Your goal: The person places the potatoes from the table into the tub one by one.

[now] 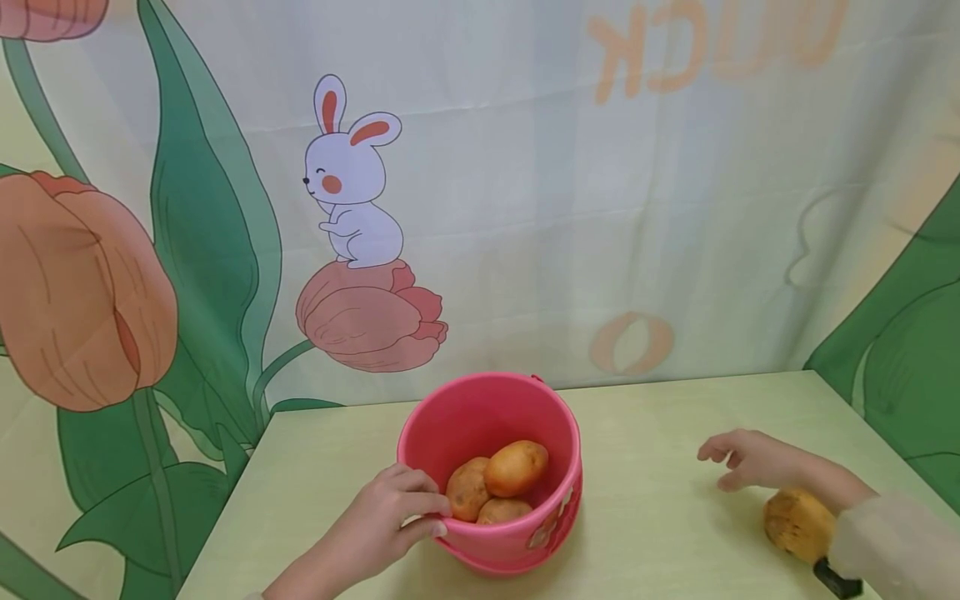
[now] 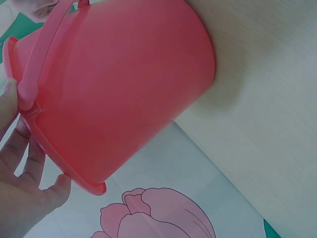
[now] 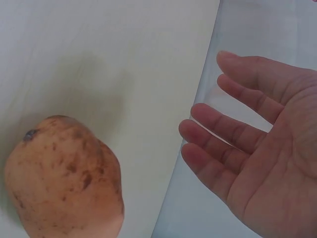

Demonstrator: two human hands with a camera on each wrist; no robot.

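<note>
Left hand on bucket rim, right hand empty over table, one potato still outside.

Left hand (image 1: 390, 512) grips the near rim of the pink bucket (image 1: 558, 508), thumb inside, fingers curled round the lip; the left wrist view shows fingers (image 2: 20, 148) against the rim with the handle lying down on it. Bucket stands upright on the light wooden table (image 1: 645, 508), three potatoes (image 1: 498, 483) piled inside. Right hand (image 1: 750, 458) hovers just above the table, fingers spread and relaxed, holding nothing. The loose potato (image 1: 798, 523) lies on the table just beside the right wrist, not touched; right wrist view shows it apart from the palm. My read: loading is mid-way, a pick is up next. That calls for the right hand to pull back to the potato, wrap it, then carry it left over the rim while the left hand steadies the bucket.
</note>
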